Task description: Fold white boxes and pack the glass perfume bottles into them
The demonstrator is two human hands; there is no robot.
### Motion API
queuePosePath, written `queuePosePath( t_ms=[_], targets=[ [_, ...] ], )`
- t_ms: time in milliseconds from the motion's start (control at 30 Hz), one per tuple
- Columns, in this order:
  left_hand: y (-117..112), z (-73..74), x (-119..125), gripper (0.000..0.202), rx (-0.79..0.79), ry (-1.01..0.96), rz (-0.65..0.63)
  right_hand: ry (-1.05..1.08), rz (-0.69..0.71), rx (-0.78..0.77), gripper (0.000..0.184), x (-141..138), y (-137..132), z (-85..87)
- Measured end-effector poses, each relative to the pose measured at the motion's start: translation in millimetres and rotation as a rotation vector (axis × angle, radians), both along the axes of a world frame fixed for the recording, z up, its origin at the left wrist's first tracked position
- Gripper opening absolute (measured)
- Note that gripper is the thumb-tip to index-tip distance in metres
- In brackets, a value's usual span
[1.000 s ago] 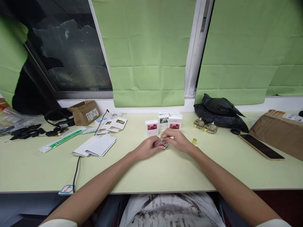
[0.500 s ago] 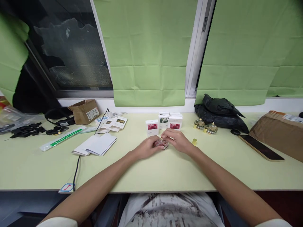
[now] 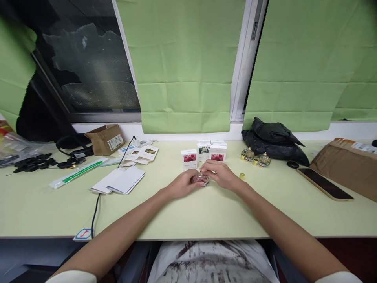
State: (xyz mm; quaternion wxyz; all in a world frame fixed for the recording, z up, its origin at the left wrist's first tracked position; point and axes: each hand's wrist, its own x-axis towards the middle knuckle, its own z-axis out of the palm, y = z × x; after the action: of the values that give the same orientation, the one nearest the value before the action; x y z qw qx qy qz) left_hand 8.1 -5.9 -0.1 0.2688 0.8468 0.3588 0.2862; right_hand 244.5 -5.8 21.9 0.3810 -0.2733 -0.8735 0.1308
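My left hand (image 3: 183,184) and my right hand (image 3: 222,175) meet at the middle of the pale green table (image 3: 188,214). Between them sits a small round glass perfume bottle (image 3: 201,180), pinkish, resting on the table. My left fingers curl round its left side. The fingertips of my right hand pinch at its gold top. A loose gold cap (image 3: 242,176) stands just right of my right hand. Small white boxes with red and green pictures (image 3: 204,153) stand right behind the hands.
Two more round glass bottles (image 3: 255,156) stand at the back right by a black plastic bag (image 3: 272,139). A phone (image 3: 324,183) and a cardboard box (image 3: 347,165) lie at the right. White papers (image 3: 119,181), a cable (image 3: 97,206) and a small carton (image 3: 104,139) lie at the left.
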Motion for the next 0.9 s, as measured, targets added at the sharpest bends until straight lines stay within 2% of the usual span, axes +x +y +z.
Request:
queuePosePath(
  t_ms=[100, 233, 367, 467, 600, 767, 900],
  targets=[
    [0.2, -0.6, -0.4, 0.044, -0.004, 0.001, 0.002, -0.029, -0.008, -0.009, 0.018, 0.4, 1.3, 3.4],
    [0.6, -1.4, -0.8, 0.044, -0.001, 0.011, 0.0, 0.051, -0.012, -0.044, 0.016, -1.1, 1.1, -2.5],
    [0.8, -1.5, -0.5, 0.044, 0.007, 0.017, -0.003, 0.054, -0.022, 0.02, 0.017, -1.7, -1.9, -8.2],
    [0.9, -1.3, -0.4, 0.044, 0.014, 0.016, -0.006, -0.019, -0.037, 0.072, 0.017, -0.6, -2.4, -5.8],
    [1.3, -1.2, -0.7, 0.043, 0.019, 0.015, -0.009, -0.047, -0.026, 0.035, 0.016, 0.5, -0.2, 0.4],
    [1.7, -1.5, -0.8, 0.043, 0.016, 0.018, -0.008, 0.08, -0.028, -0.024, 0.016, -2.5, 0.4, -6.6],
    [1.1, -1.2, -0.4, 0.042, 0.016, 0.015, -0.008, 0.165, -0.018, -0.007, 0.015, -4.1, -1.2, -16.0]
  ],
)
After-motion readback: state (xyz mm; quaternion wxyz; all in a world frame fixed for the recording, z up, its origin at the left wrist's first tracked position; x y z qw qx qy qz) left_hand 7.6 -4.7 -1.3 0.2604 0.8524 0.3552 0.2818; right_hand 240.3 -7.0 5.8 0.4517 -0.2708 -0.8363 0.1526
